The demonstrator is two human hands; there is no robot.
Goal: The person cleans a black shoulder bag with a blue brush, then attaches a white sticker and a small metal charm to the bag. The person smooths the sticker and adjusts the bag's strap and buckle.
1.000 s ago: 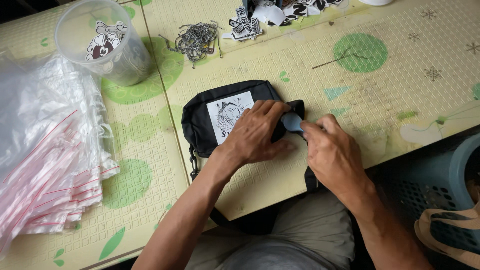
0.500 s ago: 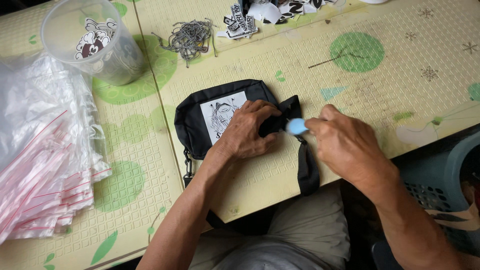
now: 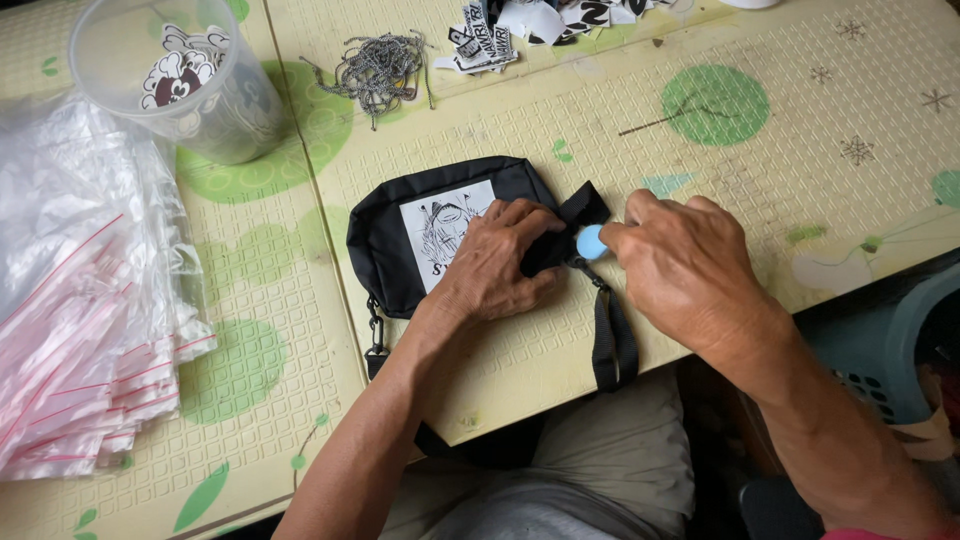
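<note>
Closest to the camera are the person's lap and two bare arms reaching out over the tabletop (image 3: 700, 150), which is covered by a pale yellow mat with green circles.

The left hand (image 3: 500, 262) lies on a small black pouch (image 3: 385, 245). Its fingers are curled over the pouch's right end and pinch a bit of black fabric there, pressing the pouch flat. The pouch sits near the front edge of the tabletop, right in front of the person. It has a white picture patch (image 3: 435, 225) on top. A black strap (image 3: 610, 340) hangs from its right end toward the lap, and a dark chain clip shows at its left end.

The right hand (image 3: 690, 265) is closed around a small round light blue piece (image 3: 591, 242), which touches the pouch where the strap starts.

It looks like the person is fixing the blue piece onto the pouch's end. I think the next move needs the left hand to keep the fabric tight while the right hand lines the piece up with care.

To the left lies a heap of clear plastic bags with red lines (image 3: 80, 330). Farther back stands a clear plastic cup (image 3: 215, 110) with a cartoon sticker inside. Beside it is a small pile of thin grey chains (image 3: 378, 65). At the far edge are some black-and-white stickers (image 3: 520, 25).

Low on the right, beside the tabletop, is a teal plastic basket (image 3: 880, 350).
</note>
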